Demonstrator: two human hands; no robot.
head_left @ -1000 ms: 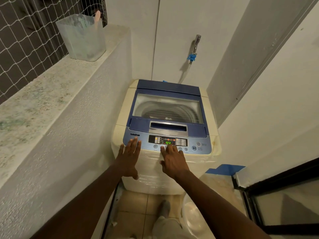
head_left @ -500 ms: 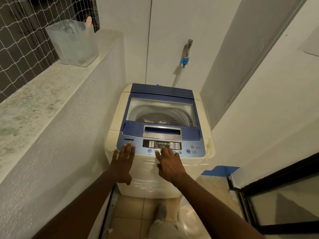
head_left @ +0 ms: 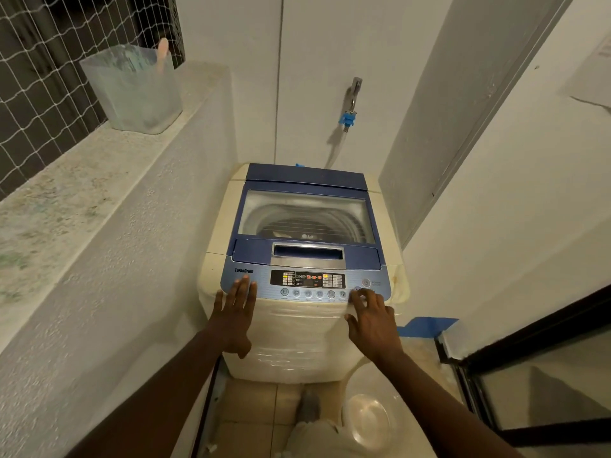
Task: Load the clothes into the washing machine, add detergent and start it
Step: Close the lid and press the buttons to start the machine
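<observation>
left grip (head_left: 236,312) open, flat on left end of control panel (head_left: 307,285), right grip (head_left: 373,322) open, loosely spread, touching panel's right end, washing machine (head_left: 291,345) under both grips, lid (head_left: 305,216) closed just beyond them

Cream top-load washing machine (head_left: 297,342) w/ blue, glass-windowed lid (head_left: 305,180) stands mid-frame; lid is down, drum seen thru the glass. Left hand (head_left: 233,320) lies flat, fingers straight, on the machine's front-left corner, fingertips on the light-blue control panel (head_left: 264,287). Right hand (head_left: 373,322) is at the panel's right end, fingertips (blurred) on the round btns just below the power btn. Frosted plastic tub (head_left: 132,90) sits on the speckled stone ledge (head_left: 66,193) left of the machine; metal wall tap (head_left: 353,94) w/ blue connector is behind it.
</observation>
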